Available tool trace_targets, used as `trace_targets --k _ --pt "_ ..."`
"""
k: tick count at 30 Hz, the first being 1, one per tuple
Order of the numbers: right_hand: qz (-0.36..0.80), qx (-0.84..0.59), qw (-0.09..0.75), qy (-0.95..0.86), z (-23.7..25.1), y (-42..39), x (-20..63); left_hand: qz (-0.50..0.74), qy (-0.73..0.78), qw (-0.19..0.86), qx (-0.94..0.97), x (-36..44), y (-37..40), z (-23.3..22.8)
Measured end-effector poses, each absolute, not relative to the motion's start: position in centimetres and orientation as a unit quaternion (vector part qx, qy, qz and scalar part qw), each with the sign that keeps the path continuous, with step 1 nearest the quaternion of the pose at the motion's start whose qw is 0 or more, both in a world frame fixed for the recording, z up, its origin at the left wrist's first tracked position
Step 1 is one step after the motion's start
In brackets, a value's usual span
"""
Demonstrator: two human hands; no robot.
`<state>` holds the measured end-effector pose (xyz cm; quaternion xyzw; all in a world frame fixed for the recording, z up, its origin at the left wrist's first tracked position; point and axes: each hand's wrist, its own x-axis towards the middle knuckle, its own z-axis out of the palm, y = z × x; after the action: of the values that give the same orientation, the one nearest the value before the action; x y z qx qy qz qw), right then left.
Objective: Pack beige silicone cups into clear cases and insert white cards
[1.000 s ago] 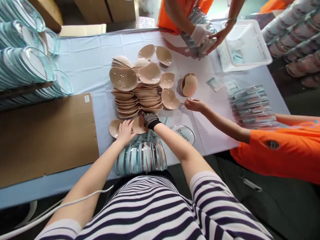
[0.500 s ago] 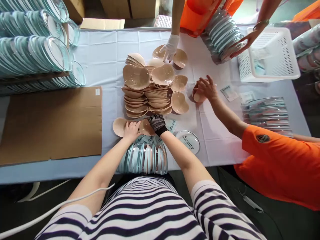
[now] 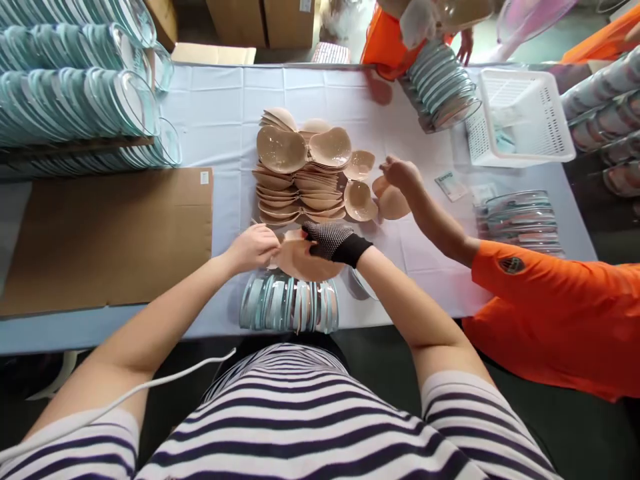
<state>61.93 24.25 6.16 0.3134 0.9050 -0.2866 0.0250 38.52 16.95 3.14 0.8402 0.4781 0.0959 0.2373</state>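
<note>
Between my hands is a beige stick-on bra [image 3: 305,262], tilted up off the table. My right hand [image 3: 330,240], in a black dotted glove, grips it from above on its right part. My bare left hand [image 3: 254,248] is closed at its left side, fingers pinched together; a thin pale edge shows by the fingertips. Just beyond lies a stack of the same bras [image 3: 300,190], cups up. Close to my body stands a row of clear round cases [image 3: 290,305] with pale blue cards inside. Another clear case [image 3: 364,285] is partly hidden under my right forearm.
A co-worker in an orange sleeve [image 3: 550,287] reaches in from the right, a hand [image 3: 403,173] by another bra [image 3: 393,202]. A white basket [image 3: 523,150] stands back right. Cardboard [image 3: 110,247] lies at left, below racked cases [image 3: 100,100]. A white cable [image 3: 165,381] crosses my left arm.
The bra that lay flat under my hands is now lifted and turned. My left hand has closed at its side. The gloved co-worker's hand at the back has withdrawn with a bra.
</note>
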Motion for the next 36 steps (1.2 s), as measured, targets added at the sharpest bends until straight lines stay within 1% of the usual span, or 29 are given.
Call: trace_targets --k 3,5,8,10,14,17,21,24,27,29,31,36 --pt "-0.401 0.256 0.011 0.88 7.4 21.7 61.3 0.073 0.453 0.253 0.852 40.6 15.1 7.3" --pt "-0.429 0.264 0.021 0.863 7.9 19.9 60.5 0.068 0.451 0.307 0.836 41.2 13.7 9.3" --pt "-0.422 0.259 0.05 0.867 8.9 17.5 59.2 0.056 0.432 0.473 0.766 40.2 11.8 10.9" --pt "-0.396 0.274 0.045 0.875 9.4 15.7 58.1 0.044 0.43 0.566 0.702 38.5 10.7 11.1" --pt "-0.375 0.346 -0.003 0.86 9.6 11.1 54.9 0.06 0.437 0.65 0.618 34.2 8.4 9.7" --pt "-0.379 0.396 -0.045 0.835 8.9 7.0 51.4 0.081 0.41 0.688 0.593 31.2 6.4 8.0" --pt "-0.324 0.493 -0.068 0.804 7.9 2.9 47.0 0.039 0.391 0.721 0.571 28.0 4.4 6.0" --pt "-0.278 0.569 -0.11 0.766 7.1 1.8 46.0 0.0 0.374 0.772 0.514 26.7 4.0 5.3" --pt "-0.265 0.617 -0.128 0.73 6.5 1.6 46.6 0.032 0.356 0.818 0.45 26.5 4.0 5.1" --pt "-0.268 0.624 -0.127 0.723 6.5 1.3 47.2 0.045 0.331 0.825 0.456 26.8 3.7 5.1" --pt "-0.265 0.611 -0.148 0.731 7.0 0.4 47.6 0.042 0.313 0.825 0.469 27.3 3.3 5.0" --pt "-0.238 0.518 -0.2 0.797 8.1 -2.9 47.2 0.094 0.318 0.846 0.418 28.1 2.9 5.1"
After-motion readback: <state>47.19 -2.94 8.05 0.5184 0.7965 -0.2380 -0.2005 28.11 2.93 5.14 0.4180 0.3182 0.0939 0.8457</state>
